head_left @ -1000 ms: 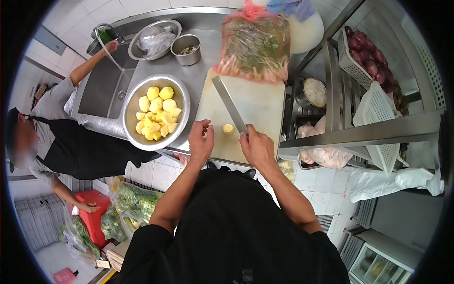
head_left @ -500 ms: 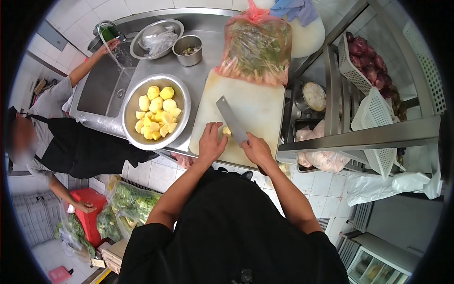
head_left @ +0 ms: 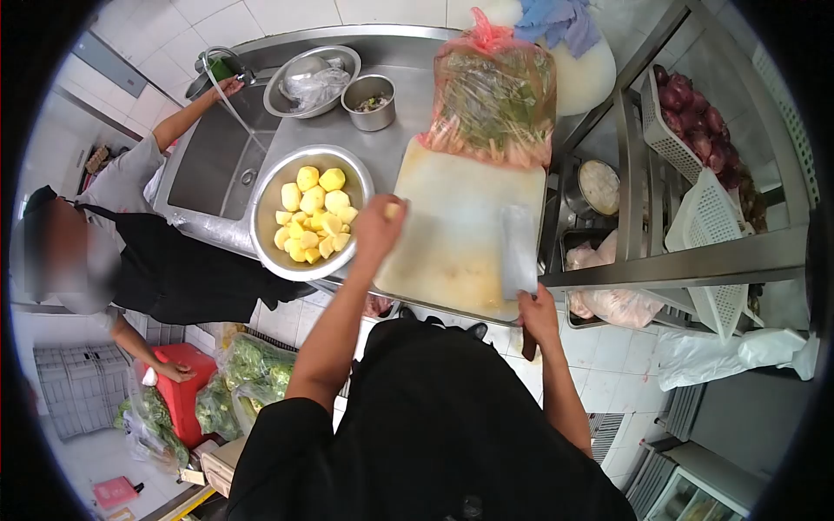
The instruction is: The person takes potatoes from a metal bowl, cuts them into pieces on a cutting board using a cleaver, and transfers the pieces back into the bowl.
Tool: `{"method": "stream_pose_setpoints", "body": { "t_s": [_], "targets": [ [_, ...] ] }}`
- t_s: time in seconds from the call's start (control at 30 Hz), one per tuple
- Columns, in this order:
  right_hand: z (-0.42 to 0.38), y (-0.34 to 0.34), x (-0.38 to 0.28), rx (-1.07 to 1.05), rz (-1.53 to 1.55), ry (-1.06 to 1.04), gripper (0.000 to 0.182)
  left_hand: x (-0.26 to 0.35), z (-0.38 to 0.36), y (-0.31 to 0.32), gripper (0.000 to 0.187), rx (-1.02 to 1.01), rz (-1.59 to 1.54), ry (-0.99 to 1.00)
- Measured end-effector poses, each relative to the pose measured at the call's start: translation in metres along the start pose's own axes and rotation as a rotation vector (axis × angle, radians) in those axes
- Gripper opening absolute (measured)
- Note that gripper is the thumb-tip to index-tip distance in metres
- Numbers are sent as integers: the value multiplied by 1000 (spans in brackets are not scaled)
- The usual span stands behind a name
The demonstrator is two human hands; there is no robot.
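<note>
Along the tiled wall (head_left: 382,12), I view a stainless-steel tabletop (head_left: 415,82) with a sink (head_left: 213,165) set at its left end. Beside the sink stands a co-worker (head_left: 178,265) in a black apron, one arm extended toward the faucet (head_left: 248,78). On the right side, a metal rack (head_left: 678,267) supports a white basket (head_left: 671,139) of red onions (head_left: 692,113). Next in size, the cutting board (head_left: 460,230) lies at the front of the tabletop; a red plastic bag (head_left: 495,104) packed with leafy greens rests at its far edge. Left of the board I note the metal basin (head_left: 268,195), with whole peeled potatoes (head_left: 332,179) toward its far side and cut potato chunks (head_left: 309,240) toward its near side. Behind it stand a metal bowl (head_left: 273,97) containing clear plastic and a small metal pot (head_left: 375,122). My right hand (head_left: 539,314) is closed around the cleaver (head_left: 519,247) where handle meets blade; the blade is at the board's right side, tip pointing away from me. My left hand (head_left: 380,229) is positioned between basin and board, near the basin rim, its fingers drawn narrow on a small potato piece (head_left: 393,211).
</note>
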State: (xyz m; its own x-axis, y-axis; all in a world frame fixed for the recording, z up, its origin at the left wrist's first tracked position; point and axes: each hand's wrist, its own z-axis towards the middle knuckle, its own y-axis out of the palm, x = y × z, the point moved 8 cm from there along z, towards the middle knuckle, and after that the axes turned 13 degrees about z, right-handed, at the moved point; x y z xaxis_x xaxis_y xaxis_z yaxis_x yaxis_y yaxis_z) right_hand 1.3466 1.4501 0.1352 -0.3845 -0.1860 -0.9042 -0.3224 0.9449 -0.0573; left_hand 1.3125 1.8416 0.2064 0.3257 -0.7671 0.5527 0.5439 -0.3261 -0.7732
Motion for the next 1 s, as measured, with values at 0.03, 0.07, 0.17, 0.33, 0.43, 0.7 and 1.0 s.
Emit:
{"method": "stream_pose_setpoints", "body": {
  "t_s": [0.03,0.07,0.17,0.33,0.43,0.7,1.0],
  "targets": [
    [-4,-10,1,36,-61,16,19,-9,11,-30,29,-20,109,-93],
    [-6,-16,1,45,-42,19,18,-24,24,-47,38,-199,57,-191],
    [-11,-25,1,59,-3,28,18,-109,52,-54,55,-346,574,-329],
    [-5,-17,-10,64,-7,-2,18,-112,53,-28,60,-442,648,-474],
    [-1,-5,-7,46,-12,-13,19,-123,54,-19,79,-394,587,-631],
    [2,12,1,-36,-46,12,21,-145,54,-17,89,-388,498,-579],
    [9,-1,15,10,-250,-93,31,-146,61,-26,55,-226,253,-432]
  ]
}}
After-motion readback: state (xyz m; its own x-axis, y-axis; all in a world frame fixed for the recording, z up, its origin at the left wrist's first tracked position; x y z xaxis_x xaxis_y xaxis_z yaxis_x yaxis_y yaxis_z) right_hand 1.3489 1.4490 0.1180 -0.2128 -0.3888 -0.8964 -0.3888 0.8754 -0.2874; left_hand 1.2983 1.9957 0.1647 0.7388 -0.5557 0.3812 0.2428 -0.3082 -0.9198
